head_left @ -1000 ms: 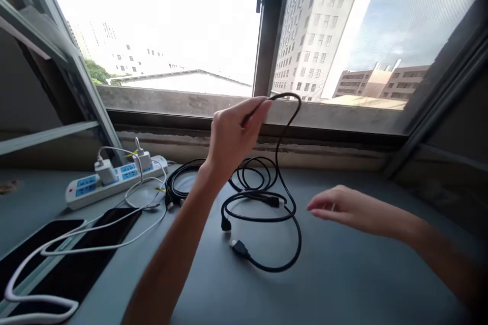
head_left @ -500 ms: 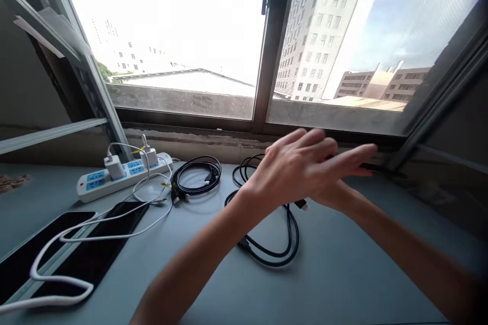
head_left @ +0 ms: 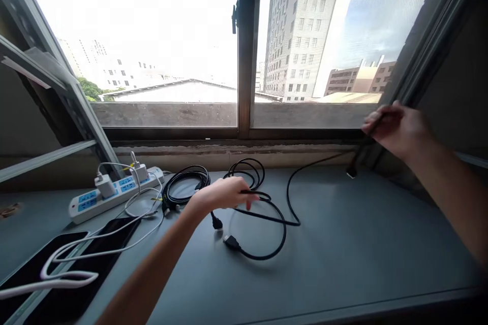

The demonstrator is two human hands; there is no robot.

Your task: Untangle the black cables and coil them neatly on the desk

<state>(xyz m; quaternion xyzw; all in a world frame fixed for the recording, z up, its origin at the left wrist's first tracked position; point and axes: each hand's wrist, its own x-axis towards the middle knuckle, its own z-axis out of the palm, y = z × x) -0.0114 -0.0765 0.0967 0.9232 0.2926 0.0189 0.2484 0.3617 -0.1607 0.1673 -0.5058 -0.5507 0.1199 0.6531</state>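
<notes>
My left hand (head_left: 227,193) is closed on a black cable (head_left: 284,233) low over the table, a section of it coming out past the fingers. Off to the right, my right hand (head_left: 394,124) is raised and pinches a cable near its end, with a black connector (head_left: 351,169) hanging below it. From there the cable runs back leftward to loose loops on the table. Two more connectors, one black plug (head_left: 232,242) and another (head_left: 217,222), lie just below my left hand. Behind that hand, further black loops (head_left: 247,162) rest near the wall.
A coiled black cable (head_left: 186,198) lies left of my left hand. Beyond it are a white power strip (head_left: 80,209) with two chargers, white cables (head_left: 102,253) and two dark flat panels (head_left: 49,256). A window frame (head_left: 244,61) rises behind the table.
My hands, crossed over each other before, are now apart. My right hand has moved right and up with the cable end; my left hand has moved left and lower. The loose loops have shifted.
</notes>
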